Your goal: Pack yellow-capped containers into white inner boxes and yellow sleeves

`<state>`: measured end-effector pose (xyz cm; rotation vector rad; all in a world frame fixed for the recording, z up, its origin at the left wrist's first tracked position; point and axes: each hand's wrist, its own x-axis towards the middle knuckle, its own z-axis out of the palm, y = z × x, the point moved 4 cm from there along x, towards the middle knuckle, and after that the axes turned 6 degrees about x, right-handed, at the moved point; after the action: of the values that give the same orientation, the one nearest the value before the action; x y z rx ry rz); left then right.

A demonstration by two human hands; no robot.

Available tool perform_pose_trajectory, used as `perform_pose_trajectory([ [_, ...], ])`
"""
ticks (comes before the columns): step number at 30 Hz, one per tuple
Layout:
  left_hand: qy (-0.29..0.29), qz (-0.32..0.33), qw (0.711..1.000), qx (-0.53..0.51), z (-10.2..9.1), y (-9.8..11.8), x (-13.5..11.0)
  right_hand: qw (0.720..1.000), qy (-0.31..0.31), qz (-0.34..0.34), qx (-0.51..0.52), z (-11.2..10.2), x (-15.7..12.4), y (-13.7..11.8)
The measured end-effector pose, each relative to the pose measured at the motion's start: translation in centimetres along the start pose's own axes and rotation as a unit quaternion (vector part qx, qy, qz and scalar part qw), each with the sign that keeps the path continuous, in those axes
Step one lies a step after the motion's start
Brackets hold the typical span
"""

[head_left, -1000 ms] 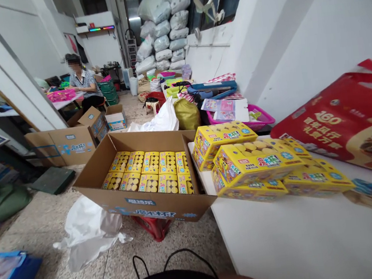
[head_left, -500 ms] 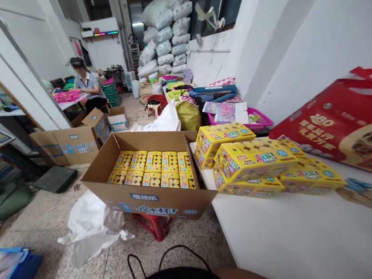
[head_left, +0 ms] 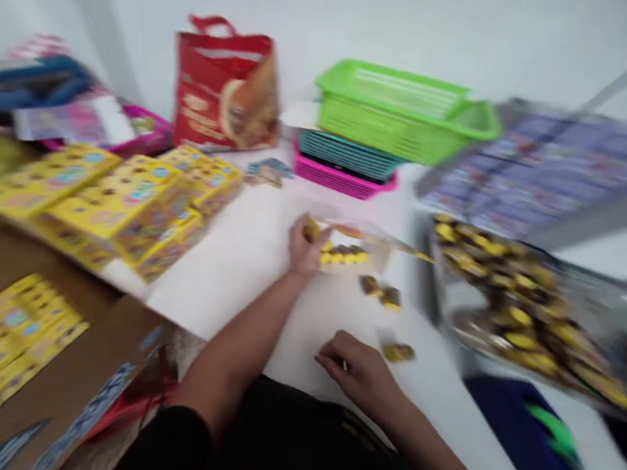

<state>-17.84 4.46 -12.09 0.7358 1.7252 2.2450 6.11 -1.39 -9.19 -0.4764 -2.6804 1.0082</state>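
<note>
My left hand (head_left: pixel 302 251) is closed at the left end of a white open box or tray holding a row of small yellow-and-brown pieces (head_left: pixel 344 256). A small brown-and-yellow piece (head_left: pixel 311 228) shows at its fingers; blur hides the exact grip. My right hand (head_left: pixel 358 369) hovers low over the table with thumb and fingers curled together. Whether anything lies in them I cannot make out. Loose pieces lie close by: a pair (head_left: pixel 381 292) in front of the tray and one piece (head_left: pixel 398 352) just right of my right hand.
Yellow boxes (head_left: pixel 133 195) are stacked on the white table (head_left: pixel 219 253), left. A carton (head_left: pixel 104 338) of such boxes stands beside it. Behind are a red bag (head_left: pixel 223 94) and stacked baskets (head_left: pixel 401 112). A clear bin (head_left: pixel 517 302) of loose pieces and purple packages (head_left: pixel 543 163) are right.
The view has swung right, from the room and carton to the white table. Both my hands, out of sight earlier, are now in view over the table.
</note>
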Motion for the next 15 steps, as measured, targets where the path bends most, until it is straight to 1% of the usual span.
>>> perform_pose_trajectory([
  [1, -0.010, -0.011, 1.000, -0.007, 1.9, -0.9, -0.6, 0.998, 0.040, 0.036, -0.027, -0.8, -1.2, 1.7],
  [2, -0.008, -0.016, 1.000, -0.006, 3.0, -1.8, -0.8, 0.992, 0.084, 0.073, -0.051, -1.7, -2.3, 3.4],
  [3, -0.003, -0.016, 1.000, 0.000, 3.5, -2.5, -0.8, 0.983, 0.129, 0.110, -0.074, -2.8, -3.5, 4.9],
  [5, -0.010, -0.003, 1.000, 0.006, 3.6, -3.5, -0.3, 0.952, 0.219, 0.180, -0.118, -5.1, -5.1, 7.4],
  [6, -0.014, 0.002, 1.000, 0.007, 3.4, -3.7, -0.1, 0.934, 0.252, 0.212, -0.140, -6.2, -5.4, 8.3],
  [7, -0.016, 0.005, 1.000, 0.006, 3.3, -3.9, 0.1, 0.918, 0.272, 0.240, -0.163, -7.2, -5.3, 9.1],
  [8, -0.017, 0.005, 1.000, 0.004, 3.1, -3.9, 0.2, 0.905, 0.277, 0.262, -0.187, -8.1, -4.7, 9.6],
  [9, -0.015, 0.002, 1.000, 0.002, 3.1, -3.9, 0.2, 0.899, 0.268, 0.274, -0.212, -8.7, -3.6, 10.0],
  [10, -0.013, -0.001, 1.000, -0.001, 3.1, -3.8, 0.1, 0.898, 0.246, 0.276, -0.238, -9.1, -2.2, 10.3],
  [13, -0.006, -0.016, 1.000, -0.003, 3.3, -3.5, -0.1, 0.904, 0.145, 0.252, -0.312, -9.1, 2.4, 10.6],
  [15, -0.007, -0.034, 0.999, -0.002, 3.3, -3.4, 0.0, 0.898, 0.087, 0.248, -0.353, -8.7, 4.7, 10.7],
])
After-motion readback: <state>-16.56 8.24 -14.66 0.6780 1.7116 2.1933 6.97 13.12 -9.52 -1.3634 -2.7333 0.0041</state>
